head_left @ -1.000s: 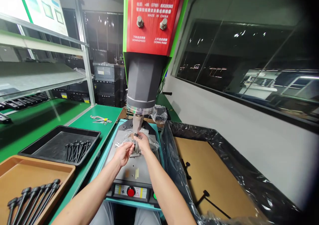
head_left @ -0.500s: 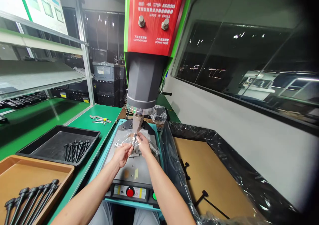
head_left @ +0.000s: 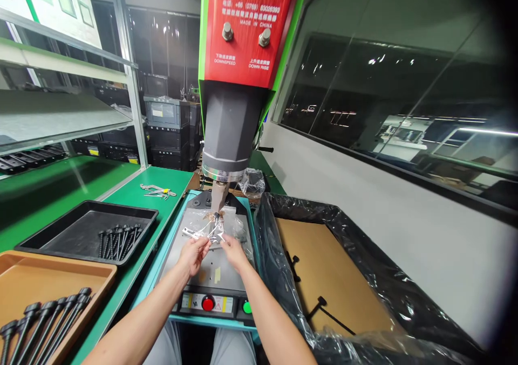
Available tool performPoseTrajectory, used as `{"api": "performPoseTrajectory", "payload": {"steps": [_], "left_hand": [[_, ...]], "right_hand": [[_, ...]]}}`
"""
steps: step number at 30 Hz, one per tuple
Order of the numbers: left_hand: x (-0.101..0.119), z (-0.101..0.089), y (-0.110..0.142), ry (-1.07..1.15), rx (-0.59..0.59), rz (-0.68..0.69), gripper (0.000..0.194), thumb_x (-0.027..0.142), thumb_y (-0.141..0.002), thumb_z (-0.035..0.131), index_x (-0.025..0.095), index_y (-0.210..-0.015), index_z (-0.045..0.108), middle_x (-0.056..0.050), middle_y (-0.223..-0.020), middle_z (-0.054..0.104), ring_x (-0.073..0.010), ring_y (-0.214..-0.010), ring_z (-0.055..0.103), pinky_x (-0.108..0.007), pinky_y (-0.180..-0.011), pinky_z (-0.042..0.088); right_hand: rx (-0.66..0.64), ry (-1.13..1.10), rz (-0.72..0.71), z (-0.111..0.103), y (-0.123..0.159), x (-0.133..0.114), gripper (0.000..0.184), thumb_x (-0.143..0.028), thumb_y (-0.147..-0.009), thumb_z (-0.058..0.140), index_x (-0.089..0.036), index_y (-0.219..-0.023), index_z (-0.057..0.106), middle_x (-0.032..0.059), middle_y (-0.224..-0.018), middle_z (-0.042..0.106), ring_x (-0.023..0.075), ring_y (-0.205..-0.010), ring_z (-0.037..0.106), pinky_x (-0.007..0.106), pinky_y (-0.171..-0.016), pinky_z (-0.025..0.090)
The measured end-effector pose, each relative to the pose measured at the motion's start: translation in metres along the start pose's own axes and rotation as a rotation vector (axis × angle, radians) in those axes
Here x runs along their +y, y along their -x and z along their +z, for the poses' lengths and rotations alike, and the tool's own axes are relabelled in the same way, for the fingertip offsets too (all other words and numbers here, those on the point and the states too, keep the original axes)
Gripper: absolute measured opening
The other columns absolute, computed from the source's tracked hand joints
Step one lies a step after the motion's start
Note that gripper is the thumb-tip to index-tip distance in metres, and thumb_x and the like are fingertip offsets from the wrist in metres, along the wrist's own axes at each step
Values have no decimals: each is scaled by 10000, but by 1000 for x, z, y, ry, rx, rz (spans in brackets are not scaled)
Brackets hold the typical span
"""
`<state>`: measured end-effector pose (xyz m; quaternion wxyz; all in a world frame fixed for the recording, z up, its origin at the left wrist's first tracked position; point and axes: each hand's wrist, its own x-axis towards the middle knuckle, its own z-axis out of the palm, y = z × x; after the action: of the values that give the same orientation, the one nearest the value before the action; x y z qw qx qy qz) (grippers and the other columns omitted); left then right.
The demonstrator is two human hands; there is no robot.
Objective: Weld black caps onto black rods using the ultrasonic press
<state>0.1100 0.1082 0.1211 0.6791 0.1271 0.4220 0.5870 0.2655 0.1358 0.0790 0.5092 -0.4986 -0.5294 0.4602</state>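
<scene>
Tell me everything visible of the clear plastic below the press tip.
The clear plastic looks like thin, glossy film, creased and crumpled, with bright glints. It lies loosely over the grey plate, around the spot below the press tip, spreading to both sides. The left hand and right hand are at its near edge; whether either grips it is unclear. Bag or sheet cannot be told.

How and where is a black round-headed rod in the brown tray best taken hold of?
Probably by its round head, from above: it is wider than the shaft, lies at the end farther from the person, and neighbouring shafts lie close alongside.
</scene>
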Motion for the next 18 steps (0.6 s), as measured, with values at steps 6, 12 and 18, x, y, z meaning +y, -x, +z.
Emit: {"api": "performPoseTrajectory", "payload": {"steps": [6, 12, 18], "left_hand": [[-2, -3, -1, -12, -9, 8, 220, 16, -729, 711, 166, -752, 552, -25, -727, 692, -116, -658, 695, -155, -621, 554], [-9, -31, 25, -190, -17, -32, 273, 165, -643, 826, 174, -798, 601, -58, -830, 700, -181, -739, 705, -222, -633, 553], [-35, -126, 36, -617, -110, 107, 430, 496, -586, 801, 156, -543, 542, 19, -429, 509, -89, -386, 441, -196, -409, 305]], "right_hand": [[-56, 143, -22, -10, 38, 4, 199, -302, -691, 666, -198, -836, 754, 64, -921, 712, 265, -941, 624, 413, -922, 433], [-166, 171, 167, -31, 95, 23, 235, -361, -773, 562, -165, -776, 692, 20, -628, 645, 160, -536, 565, 264, -511, 421], [-67, 340, 235, -68, 143, 67, 253, -385, -766, 546, -193, -619, 620, 29, -607, 626, 173, -538, 549, 262, -490, 370]]}}
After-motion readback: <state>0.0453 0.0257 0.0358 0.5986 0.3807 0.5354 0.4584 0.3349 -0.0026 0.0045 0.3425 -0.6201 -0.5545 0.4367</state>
